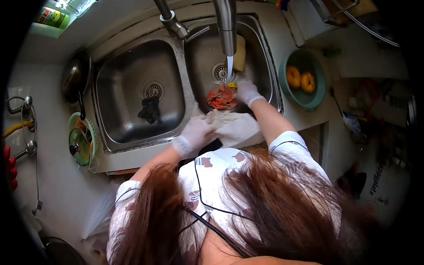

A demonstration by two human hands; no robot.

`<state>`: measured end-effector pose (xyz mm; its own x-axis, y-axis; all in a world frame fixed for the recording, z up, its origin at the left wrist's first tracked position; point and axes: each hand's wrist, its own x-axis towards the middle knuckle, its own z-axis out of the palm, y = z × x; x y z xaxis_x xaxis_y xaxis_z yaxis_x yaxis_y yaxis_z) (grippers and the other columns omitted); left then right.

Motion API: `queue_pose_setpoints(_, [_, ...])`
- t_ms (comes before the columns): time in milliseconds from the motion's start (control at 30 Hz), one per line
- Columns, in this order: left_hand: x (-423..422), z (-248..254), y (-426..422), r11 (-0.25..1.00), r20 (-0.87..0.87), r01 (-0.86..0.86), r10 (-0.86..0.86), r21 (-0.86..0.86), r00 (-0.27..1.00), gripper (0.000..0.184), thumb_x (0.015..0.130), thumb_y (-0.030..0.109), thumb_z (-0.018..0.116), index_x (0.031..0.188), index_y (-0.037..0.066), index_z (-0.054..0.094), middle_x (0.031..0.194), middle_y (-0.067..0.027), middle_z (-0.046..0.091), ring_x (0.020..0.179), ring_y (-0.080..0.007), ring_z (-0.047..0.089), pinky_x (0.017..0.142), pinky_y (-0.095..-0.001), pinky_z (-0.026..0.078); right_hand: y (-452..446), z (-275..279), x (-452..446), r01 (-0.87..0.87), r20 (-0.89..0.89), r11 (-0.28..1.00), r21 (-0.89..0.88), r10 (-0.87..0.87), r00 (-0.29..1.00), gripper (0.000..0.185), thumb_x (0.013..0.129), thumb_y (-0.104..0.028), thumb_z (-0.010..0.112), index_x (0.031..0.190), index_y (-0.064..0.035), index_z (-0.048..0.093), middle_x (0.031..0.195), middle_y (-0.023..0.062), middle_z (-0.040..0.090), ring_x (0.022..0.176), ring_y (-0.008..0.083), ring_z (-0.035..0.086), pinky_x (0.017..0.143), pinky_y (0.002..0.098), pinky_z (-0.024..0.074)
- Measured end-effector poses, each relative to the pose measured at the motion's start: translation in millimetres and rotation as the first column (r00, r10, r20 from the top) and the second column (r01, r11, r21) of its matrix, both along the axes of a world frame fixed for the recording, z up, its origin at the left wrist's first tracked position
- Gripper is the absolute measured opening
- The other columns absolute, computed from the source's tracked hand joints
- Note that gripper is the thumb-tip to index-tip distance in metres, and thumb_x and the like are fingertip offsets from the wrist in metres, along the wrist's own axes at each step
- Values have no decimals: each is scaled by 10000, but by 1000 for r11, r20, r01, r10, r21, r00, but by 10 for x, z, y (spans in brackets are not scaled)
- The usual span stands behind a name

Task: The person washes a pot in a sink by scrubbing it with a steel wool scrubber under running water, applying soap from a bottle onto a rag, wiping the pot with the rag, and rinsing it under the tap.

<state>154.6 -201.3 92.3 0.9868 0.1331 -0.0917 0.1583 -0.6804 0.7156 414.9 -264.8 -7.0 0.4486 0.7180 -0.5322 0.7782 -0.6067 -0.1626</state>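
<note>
Water runs from the faucet point(226, 31) into the right basin of the steel sink point(201, 53). My right hand point(247, 92), in a thin clear glove, is closed at a small yellow item point(232, 85) beside an orange-red crumpled cloth point(221, 97) under the stream. My left hand point(197, 133), gloved too, has its fingers closed on a whitish cloth point(236, 128) at the sink's front edge. The cloth spreads over that edge, below my right wrist. What exactly my right fingers grip is too small to tell.
A dark crumpled cloth point(150, 110) lies in the left basin. A yellowish block point(239, 53) leans at the right basin's back. To the right stands a green basin point(312, 104) with two orange-yellow round items. A pan point(75, 77) and a green colander point(93, 137) are left.
</note>
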Motion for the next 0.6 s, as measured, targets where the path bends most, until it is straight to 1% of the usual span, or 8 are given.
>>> queue_pose_setpoints(33, [-152,11,79,998,-12,-5,6,64,1000,178,767,215,652,928,138,661,887,-113,624,858,-308,590,864,-443,431,47,-113,-58,-126,38,992,-21,127,991,377,742,-216,663,1093,-84,619,1063,188,632,979,339,616,858,428,486])
queue_pose_setpoints(100, [-507,33,212,982,-17,-35,38,186,999,159,768,203,634,913,145,662,856,-105,623,834,-304,592,789,-406,472,117,-508,-103,-87,0,991,-102,88,996,381,732,-238,678,1074,-79,622,1038,182,641,960,340,621,836,422,494])
queue_pose_setpoints(200, [-1058,178,500,960,-220,-68,130,271,967,231,683,116,614,902,150,679,819,-82,628,807,-284,598,733,-402,483,134,-520,-122,35,-152,998,-54,-43,987,346,773,-249,675,1018,-6,655,1036,203,646,974,325,631,835,408,493])
queue_pose_setpoints(267, [-1469,146,702,905,-227,-108,217,411,949,145,680,135,608,793,145,699,829,-84,638,783,-283,593,713,-414,478,201,-483,-91,236,-301,972,12,-222,928,300,813,-214,637,1013,10,638,942,182,662,830,289,655,724,384,514])
queue_pose_setpoints(333, [-1705,249,828,861,-415,-51,295,506,860,131,671,147,607,761,145,701,876,-92,651,857,-286,592,773,-399,463,224,-390,-57,430,-535,903,1,-363,763,257,850,-189,602,1007,13,620,848,149,656,684,240,643,607,348,508])
queue_pose_setpoints(400, [-1836,289,845,825,-474,-6,331,566,816,135,662,160,612,761,149,702,949,-101,648,919,-284,583,808,-390,453,286,-207,1,581,-787,807,-103,-424,449,218,883,-175,567,1000,5,600,755,102,629,537,178,594,485,300,474])
queue_pose_setpoints(500, [-2065,207,781,780,-437,21,327,625,838,135,655,175,618,758,153,703,1064,-109,622,988,-282,567,834,-393,445,289,463,-36,651,-875,742,-163,-414,252,179,903,-146,526,993,4,564,748,55,595,532,91,520,443,218,408])
queue_pose_setpoints(600, [-2329,245,731,804,-430,-48,365,592,826,165,651,179,620,787,131,700,1151,-122,592,1084,-281,537,858,-421,440,168,646,52,644,-907,748,-160,-369,203,284,918,-175,516,1138,5,531,810,91,623,558,131,561,490,230,475])
